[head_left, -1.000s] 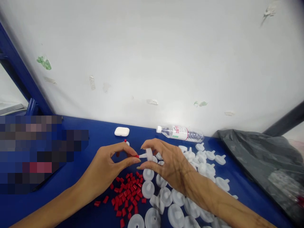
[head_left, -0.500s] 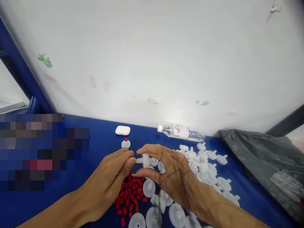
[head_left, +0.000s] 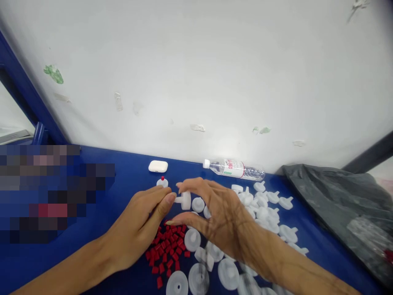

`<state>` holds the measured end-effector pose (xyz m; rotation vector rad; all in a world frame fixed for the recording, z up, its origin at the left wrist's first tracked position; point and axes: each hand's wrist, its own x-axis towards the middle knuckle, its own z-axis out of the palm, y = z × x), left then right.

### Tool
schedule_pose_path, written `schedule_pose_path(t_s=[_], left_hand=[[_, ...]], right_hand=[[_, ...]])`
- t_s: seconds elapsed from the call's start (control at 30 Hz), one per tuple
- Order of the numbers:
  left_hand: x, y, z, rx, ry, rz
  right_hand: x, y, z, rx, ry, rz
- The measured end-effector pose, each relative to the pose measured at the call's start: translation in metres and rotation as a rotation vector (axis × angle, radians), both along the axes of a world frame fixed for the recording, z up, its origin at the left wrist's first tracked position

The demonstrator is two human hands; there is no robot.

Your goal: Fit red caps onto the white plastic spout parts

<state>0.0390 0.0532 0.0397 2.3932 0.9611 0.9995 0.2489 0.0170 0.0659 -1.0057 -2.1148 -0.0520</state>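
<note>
My left hand [head_left: 145,223] pinches the thin stem of a white plastic nozzle cap [head_left: 186,200] between thumb and forefinger; the stem's tip is hidden in the fingers. Around the cap's wide end, my right hand [head_left: 211,209] is spread open, thumb below and fingers above, apart from it. Below both hands lies a pile of small red caps [head_left: 167,248]. Loose white nozzle caps [head_left: 229,273] lie under and beyond my right hand. Just past my left fingers stands a white nozzle cap with a red tip [head_left: 162,182].
At the back are a white rounded case [head_left: 158,166] and a clear plastic bottle [head_left: 235,169] on its side, near the white wall. A dark grey plastic bag [head_left: 325,205] covers the right end of the blue table [head_left: 101,176]. A pixelated area hides the left.
My right thumb and fingers have spread away from the white nozzle cap. My left hand keeps its pinch on the stem. The view has shifted slightly.
</note>
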Motion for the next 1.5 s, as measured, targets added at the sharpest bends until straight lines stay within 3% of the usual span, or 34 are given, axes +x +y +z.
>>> schedule_pose_path(t_s=[0.1,0.27,0.43,0.53,0.7,1.13,1.33,1.5], left_hand=[[-0.009,0.017,-0.005,0.042,0.103,0.049],[-0.018,0.035,-0.018,0.132,0.217,0.089],[-0.017,0.032,-0.015,0.160,0.223,0.095],[-0.017,0.026,-0.007,0.140,0.242,-0.012],[-0.022,0.025,0.000,0.044,0.376,-0.189],[-0.030,0.037,-0.012,0.052,0.485,-0.231],[-0.021,0.031,-0.002,0.001,0.345,-0.173],[-0.014,0.024,-0.005,0.012,0.172,-0.116]], right_hand=[[0.012,0.001,0.011,-0.166,-0.164,-0.113],[0.021,0.002,0.026,-0.599,-0.458,-0.268],[0.013,0.008,0.025,-0.713,-0.582,-0.206],[0.013,0.008,0.024,-0.715,-0.576,-0.193],[0.019,0.002,0.025,-0.593,-0.431,-0.210],[0.019,0.002,0.021,-0.579,-0.358,-0.140],[0.011,0.002,0.023,-0.584,-0.443,-0.182],[0.011,0.004,0.016,-0.527,-0.423,-0.183]])
